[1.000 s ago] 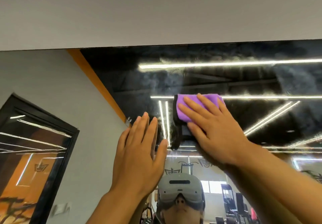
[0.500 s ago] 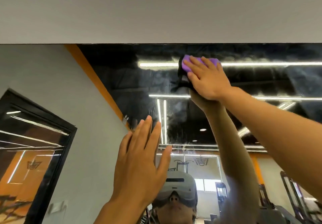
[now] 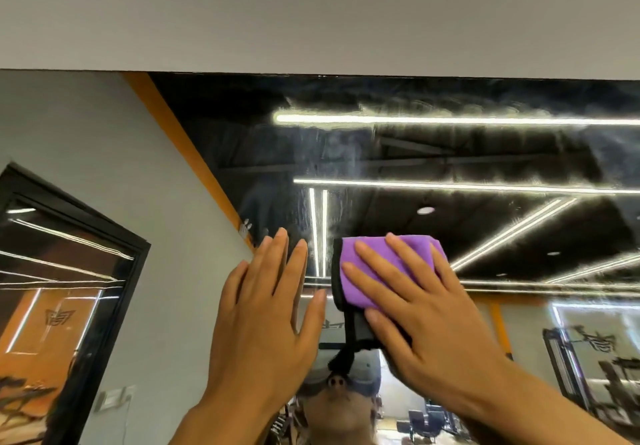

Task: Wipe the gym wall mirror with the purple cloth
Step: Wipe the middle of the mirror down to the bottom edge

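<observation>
The wall mirror (image 3: 398, 154) fills most of the view and shows hazy wipe streaks across the reflected ceiling lights. My right hand (image 3: 426, 320) lies flat with spread fingers on the folded purple cloth (image 3: 363, 275), pressing it against the glass. The cloth has a black edge and a black strip hanging below it. Just left of the cloth, my left hand (image 3: 266, 313) rests flat on the mirror with straight fingers and holds nothing.
The mirror's top edge (image 3: 381, 76) meets a plain grey wall (image 3: 311, 12) above. The glass reflects an orange-trimmed wall, a dark framed doorway (image 3: 69, 271) at left, gym machines (image 3: 588, 375) at lower right, and a person wearing a headset (image 3: 339, 379).
My right hand swept the cloth up to near the mirror's top edge, then back down to beside my left hand. The left hand stayed planted on the glass.
</observation>
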